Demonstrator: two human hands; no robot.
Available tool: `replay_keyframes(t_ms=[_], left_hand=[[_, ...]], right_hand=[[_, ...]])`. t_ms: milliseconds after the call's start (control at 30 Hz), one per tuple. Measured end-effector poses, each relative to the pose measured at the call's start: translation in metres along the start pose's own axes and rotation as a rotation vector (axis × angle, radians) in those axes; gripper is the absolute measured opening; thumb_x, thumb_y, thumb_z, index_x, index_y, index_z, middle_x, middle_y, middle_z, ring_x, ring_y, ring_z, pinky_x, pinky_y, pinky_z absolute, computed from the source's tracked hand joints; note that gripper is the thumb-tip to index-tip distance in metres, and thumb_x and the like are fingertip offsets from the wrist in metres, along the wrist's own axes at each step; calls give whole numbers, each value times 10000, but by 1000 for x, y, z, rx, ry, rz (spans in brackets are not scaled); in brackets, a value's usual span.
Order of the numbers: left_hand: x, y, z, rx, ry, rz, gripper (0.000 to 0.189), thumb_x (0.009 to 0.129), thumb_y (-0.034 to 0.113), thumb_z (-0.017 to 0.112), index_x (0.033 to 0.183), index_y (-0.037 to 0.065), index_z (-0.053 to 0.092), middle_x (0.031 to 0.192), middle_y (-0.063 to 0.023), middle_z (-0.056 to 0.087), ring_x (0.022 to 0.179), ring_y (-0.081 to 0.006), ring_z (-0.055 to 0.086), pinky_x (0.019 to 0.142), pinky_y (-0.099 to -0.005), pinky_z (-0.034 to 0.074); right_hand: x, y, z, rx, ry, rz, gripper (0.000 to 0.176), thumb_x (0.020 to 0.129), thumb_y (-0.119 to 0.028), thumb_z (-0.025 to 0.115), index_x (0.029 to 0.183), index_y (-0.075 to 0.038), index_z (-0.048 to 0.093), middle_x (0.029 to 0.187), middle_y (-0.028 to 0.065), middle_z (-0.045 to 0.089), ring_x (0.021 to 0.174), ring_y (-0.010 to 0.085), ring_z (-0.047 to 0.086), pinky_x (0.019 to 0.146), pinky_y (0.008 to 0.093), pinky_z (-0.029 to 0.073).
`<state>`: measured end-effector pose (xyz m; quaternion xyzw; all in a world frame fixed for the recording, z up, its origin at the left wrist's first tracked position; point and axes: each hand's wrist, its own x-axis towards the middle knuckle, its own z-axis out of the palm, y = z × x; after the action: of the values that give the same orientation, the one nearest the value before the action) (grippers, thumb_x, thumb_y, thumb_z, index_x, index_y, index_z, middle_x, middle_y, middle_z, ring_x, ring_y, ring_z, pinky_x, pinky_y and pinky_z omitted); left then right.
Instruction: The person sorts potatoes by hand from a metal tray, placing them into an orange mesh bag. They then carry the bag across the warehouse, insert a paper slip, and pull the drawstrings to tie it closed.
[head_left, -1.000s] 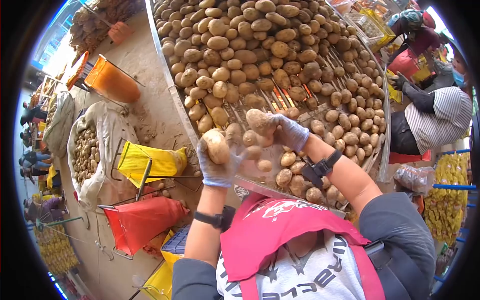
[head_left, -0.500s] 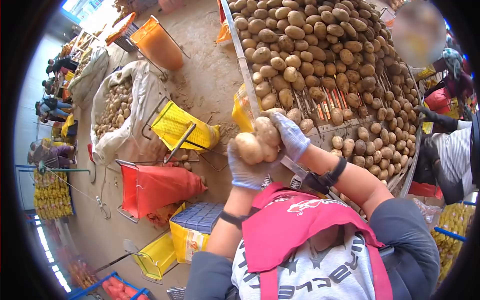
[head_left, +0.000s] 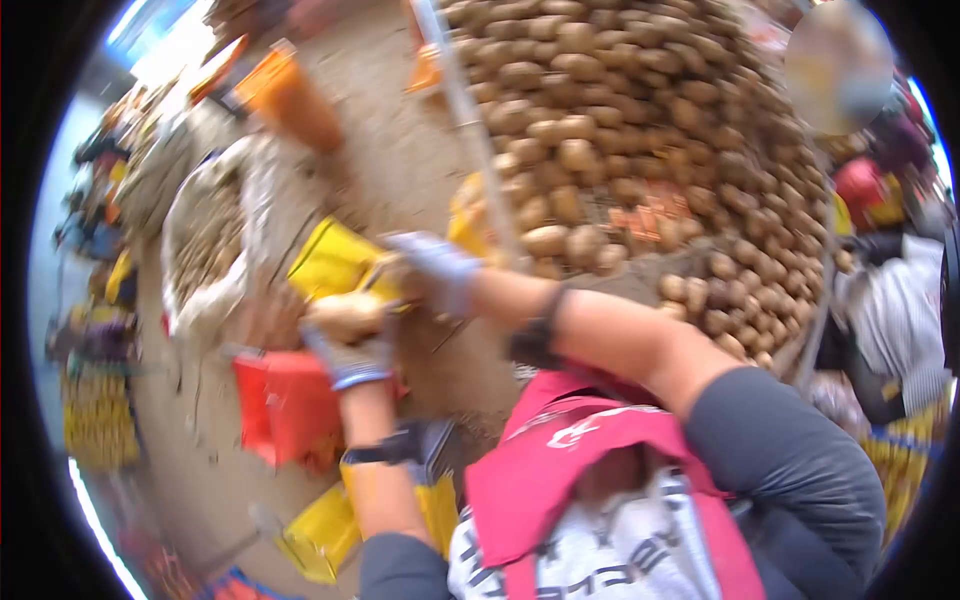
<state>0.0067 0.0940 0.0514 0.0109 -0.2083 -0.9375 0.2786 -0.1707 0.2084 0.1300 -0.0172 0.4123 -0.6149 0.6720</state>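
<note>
Both of my gloved hands are out over the yellow bag on the left, blurred by motion. My left hand (head_left: 352,350) is closed around pale potatoes (head_left: 345,314), which lie just above the red bag. My right hand (head_left: 435,268) curls over a brownish, potato-like shape at the side of the yellow bag (head_left: 335,260); the blur hides its exact outline. The yellow bag hangs open on a metal frame. Below it stands the red bag (head_left: 285,405), beneath my left wrist.
A sorting table (head_left: 470,120) with a metal edge carries a large heap of potatoes (head_left: 600,110). A white sack (head_left: 265,190) of potatoes and an orange bag (head_left: 290,100) stand at left. A co-worker's striped sleeve (head_left: 900,300) is at right.
My hands have swung left from the table edge to the yellow bag, carrying the potatoes. They have moved slightly apart, and the view has become blurred.
</note>
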Motion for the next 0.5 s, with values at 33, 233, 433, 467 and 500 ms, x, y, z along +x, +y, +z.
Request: replay_keyframes(t_ms=[33,233,433,467,500], left_hand=[[13,19,-6,127,296,38,398,800,546,443,932,173,490,917,-61,510,848,-241,482,775,-482,422],[65,11,15,542,1056,203,571,900,475,368,1368,150,357,1422,-64,346,1312,-196,317,1065,-443,239],[45,-217,114,1517,-68,-201,311,823,113,582,1113,3,577,1105,-133,573,990,-255,564,848,-327,460],[54,-246,114,1682,-439,-8,394,780,136,622,1147,9,555,1195,-181,521,1090,-334,511,943,-370,402],[62,-266,125,1899,-502,45,452,756,169,647,1172,23,543,1243,-200,482,1147,-354,462,978,-390,365]], right_hand=[[28,5,6,-70,-75,-119,362,866,-456,509,934,-113,603,857,68,629,768,193,592,694,356,475],[-80,28,-87,-1696,395,-1013,613,715,-430,663,1249,-170,509,1385,245,323,1311,377,298,1033,586,217],[-253,95,-260,-1837,791,-377,536,768,-482,579,1222,-200,548,1428,175,315,1333,338,273,1047,599,153],[-277,94,-266,-1863,793,-254,543,775,-481,572,1242,-205,536,1436,172,305,1336,335,269,1052,598,145],[-298,95,-273,-1887,790,-135,551,781,-479,565,1261,-211,524,1444,169,294,1339,333,265,1057,598,137]])
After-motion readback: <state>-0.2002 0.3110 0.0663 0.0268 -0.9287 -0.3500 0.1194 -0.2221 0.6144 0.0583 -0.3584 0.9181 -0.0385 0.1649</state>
